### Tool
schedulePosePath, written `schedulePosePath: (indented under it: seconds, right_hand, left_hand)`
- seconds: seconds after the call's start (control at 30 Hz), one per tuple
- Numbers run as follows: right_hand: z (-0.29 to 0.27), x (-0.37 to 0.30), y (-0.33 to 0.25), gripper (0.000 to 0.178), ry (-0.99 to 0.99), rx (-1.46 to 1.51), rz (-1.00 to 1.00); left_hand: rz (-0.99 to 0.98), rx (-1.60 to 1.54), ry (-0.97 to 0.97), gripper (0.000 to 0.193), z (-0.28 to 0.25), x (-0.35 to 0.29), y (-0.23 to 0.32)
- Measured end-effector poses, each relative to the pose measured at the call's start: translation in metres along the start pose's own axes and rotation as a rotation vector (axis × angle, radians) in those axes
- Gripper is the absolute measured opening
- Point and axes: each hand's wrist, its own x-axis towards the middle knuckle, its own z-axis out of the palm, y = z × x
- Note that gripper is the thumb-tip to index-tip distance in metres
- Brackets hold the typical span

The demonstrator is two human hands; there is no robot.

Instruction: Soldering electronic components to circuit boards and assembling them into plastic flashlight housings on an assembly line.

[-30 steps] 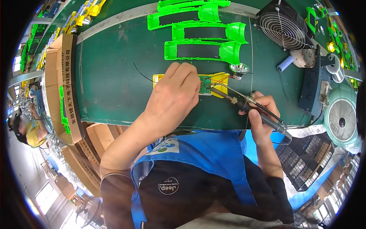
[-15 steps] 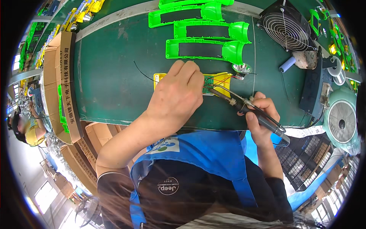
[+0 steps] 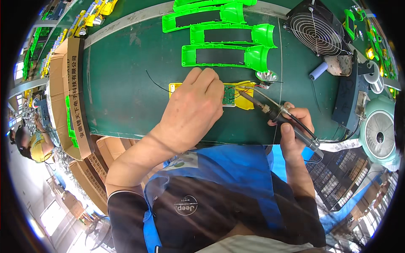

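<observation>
My left hand (image 3: pixel 192 110) rests over a yellow plastic housing (image 3: pixel 245 102), fingers curled inward. Its fingertips are hidden, so what they pinch cannot be made out. Beside those fingers a green circuit board (image 3: pixel 228 96) shows inside the housing, with thin wires at its right end. A loose black wire (image 3: pixel 158 83) sticks out to the left. My right hand (image 3: pixel 295 128) is closed round a soldering iron (image 3: pixel 273 114) with a thin metal tube alongside. The iron's tip points left, over the housing's right end near the board. A small reflector lamp head (image 3: pixel 266 76) lies just beyond.
Several bright green housings (image 3: pixel 225 56) lie in a row at the far side. To the right stand a black fan (image 3: pixel 314 31), a blue cylindrical cell (image 3: pixel 318 71), a dark blue box (image 3: pixel 346 101) and a solder spool (image 3: pixel 372 76). Cardboard boxes (image 3: pixel 65 97) border the bench's left end.
The soldering iron has drawn back to the right, its tip moving off the circuit board. My left hand stays almost where it was.
</observation>
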Motion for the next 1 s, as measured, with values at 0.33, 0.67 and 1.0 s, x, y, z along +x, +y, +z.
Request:
schedulePosePath:
  seconds: [0.33, 0.67, 1.0]
  right_hand:
    - [-0.01, 0.021, -0.012, 0.036, -0.056, -0.015, -0.152]
    - [0.005, 0.057, -0.017, 0.028, -0.068, -0.051, -0.168]
    - [0.006, 0.067, -0.027, 0.03, -0.091, -0.047, -0.207]
  left_hand:
    - [0.004, -0.003, -0.026, 0.021, -0.003, 0.003, 0.001]
    - [0.007, -0.024, -0.014, 0.02, -0.001, 0.001, -0.002]
    - [-0.19, -0.335, -0.236, 0.02, -0.034, 0.007, -0.009]
